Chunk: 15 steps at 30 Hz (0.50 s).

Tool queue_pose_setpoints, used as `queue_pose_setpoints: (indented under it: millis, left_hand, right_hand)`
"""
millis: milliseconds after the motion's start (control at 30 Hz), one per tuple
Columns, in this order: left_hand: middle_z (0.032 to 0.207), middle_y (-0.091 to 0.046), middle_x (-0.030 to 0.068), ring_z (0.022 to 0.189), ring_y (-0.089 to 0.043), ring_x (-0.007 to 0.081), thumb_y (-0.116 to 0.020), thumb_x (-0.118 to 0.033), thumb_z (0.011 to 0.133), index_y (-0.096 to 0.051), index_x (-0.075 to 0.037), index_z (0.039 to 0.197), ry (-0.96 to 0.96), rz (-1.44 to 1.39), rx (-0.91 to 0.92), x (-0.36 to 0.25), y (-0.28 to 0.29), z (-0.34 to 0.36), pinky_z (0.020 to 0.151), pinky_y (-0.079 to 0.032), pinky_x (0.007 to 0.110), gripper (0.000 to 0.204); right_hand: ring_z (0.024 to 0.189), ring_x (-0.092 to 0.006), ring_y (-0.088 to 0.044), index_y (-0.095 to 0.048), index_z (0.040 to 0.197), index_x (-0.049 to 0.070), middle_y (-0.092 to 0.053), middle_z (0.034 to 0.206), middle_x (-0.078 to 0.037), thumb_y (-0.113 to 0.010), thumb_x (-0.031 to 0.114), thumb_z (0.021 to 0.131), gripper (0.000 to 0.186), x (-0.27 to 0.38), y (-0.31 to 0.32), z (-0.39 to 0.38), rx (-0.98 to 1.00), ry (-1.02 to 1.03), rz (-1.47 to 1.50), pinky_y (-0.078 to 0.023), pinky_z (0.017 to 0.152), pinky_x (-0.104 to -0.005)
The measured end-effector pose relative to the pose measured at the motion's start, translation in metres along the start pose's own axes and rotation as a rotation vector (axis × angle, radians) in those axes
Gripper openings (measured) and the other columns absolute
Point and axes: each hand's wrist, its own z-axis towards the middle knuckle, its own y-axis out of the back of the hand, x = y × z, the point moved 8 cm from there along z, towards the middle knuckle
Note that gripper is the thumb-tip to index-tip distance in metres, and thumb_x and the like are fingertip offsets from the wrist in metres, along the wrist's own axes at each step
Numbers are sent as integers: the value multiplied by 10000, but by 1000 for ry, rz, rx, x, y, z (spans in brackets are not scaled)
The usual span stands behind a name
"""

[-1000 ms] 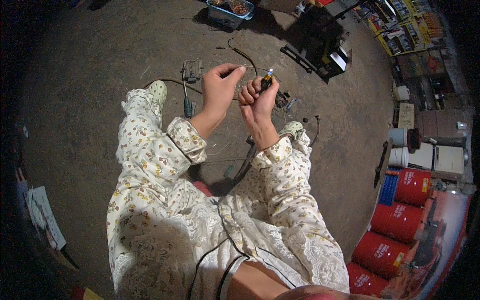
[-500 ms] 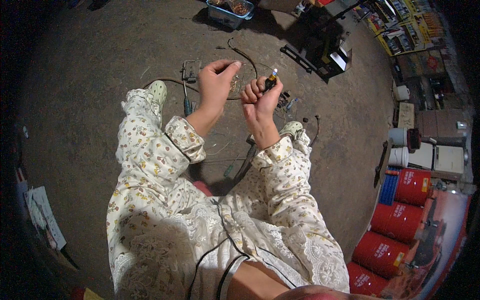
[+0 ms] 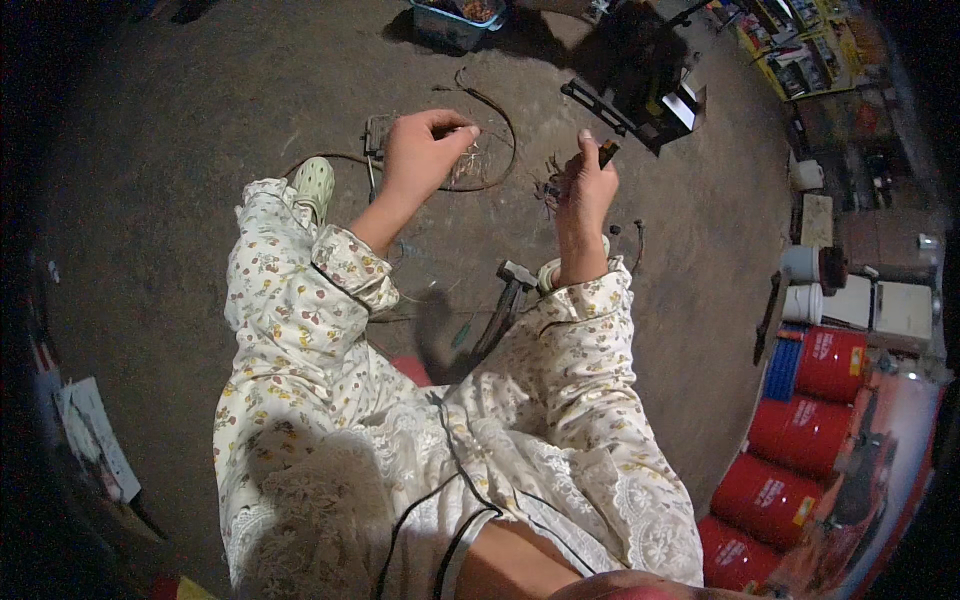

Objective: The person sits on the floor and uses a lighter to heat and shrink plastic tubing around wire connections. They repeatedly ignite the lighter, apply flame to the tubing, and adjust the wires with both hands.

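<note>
Dirt floor (image 3: 200,150), upper frame: my left hand (image 3: 420,150) pinches thin wire (image 3: 478,135); right hand (image 3: 585,185) grips a small dark connector (image 3: 606,152), wire running between them.

Workshop or storeroom: bare concrete floor (image 3: 200,150) under your hands, loose wires (image 3: 490,130) just beyond them, red drums (image 3: 830,365) stacked to their right.
</note>
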Motion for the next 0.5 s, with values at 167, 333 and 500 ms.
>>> queue_pose_setpoints:
  millis: [167, 333, 500]
  left_hand:
    - [759, -654, 70, 703, -589, 118, -649, -205, 756, -660, 5, 864, -44, 158, 193, 15, -22, -5, 649, -449, 254, 237]
    - [752, -648, 72, 685, -575, 115, -652, -214, 762, -653, 11, 860, -48, 201, 247, 10, -28, -9, 632, -444, 257, 246]
    - [717, -631, 41, 666, -547, 83, -653, -163, 767, -638, 12, 836, -39, 55, 205, 18, -32, -13, 607, -433, 239, 189]
  right_hand:
    - [637, -59, -510, -621, 830, -11, -601, 714, 8, -656, 151, 793, 169, 18, -34, -24, 313, 292, -501, -418, 588, -212]
    - [569, -63, -488, -612, 827, -18, -571, 621, -10, -652, 188, 784, 215, -10, -46, -41, 536, 264, -600, -396, 518, -229]
    - [519, -38, -413, -589, 768, 13, -503, 586, 31, -614, 188, 813, 183, -17, -44, -51, 551, -43, -480, -310, 459, -218]
